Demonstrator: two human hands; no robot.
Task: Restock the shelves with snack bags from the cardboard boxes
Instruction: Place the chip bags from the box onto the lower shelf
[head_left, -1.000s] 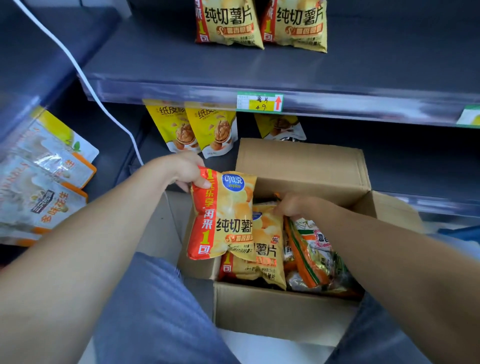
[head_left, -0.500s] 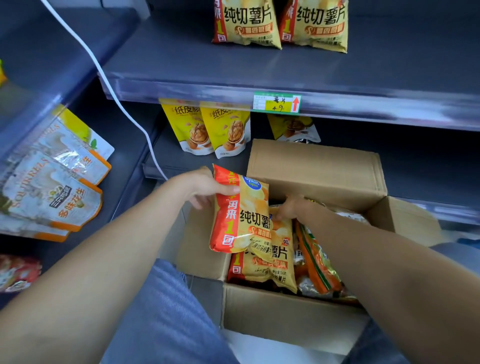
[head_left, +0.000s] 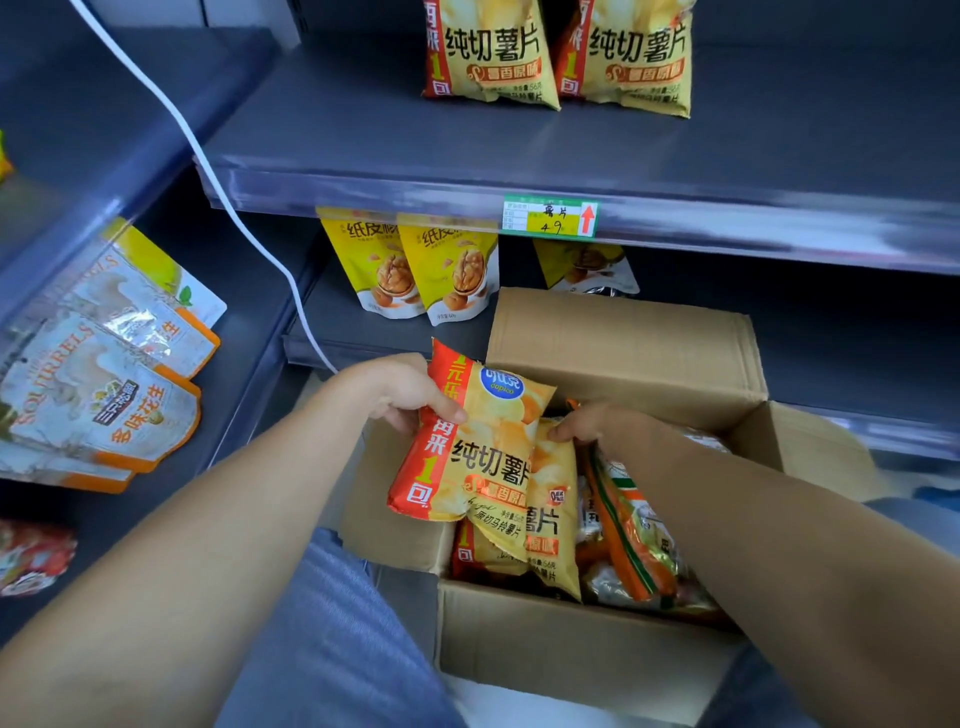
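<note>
Head view: pinching a chip bag (head_left: 478, 447) by its upper left edge in the left hand (head_left: 410, 397), raised over the box's (head_left: 571, 639) 10 o'clock corner. Gripping a second bag's (head_left: 553, 519) top with the right hand (head_left: 587, 423), inside the box. Best lifting by the seams, avoiding crushing, then standing both beside matching bags (head_left: 488, 57) on the shelf (head_left: 337, 130) at 12 o'clock.
</note>
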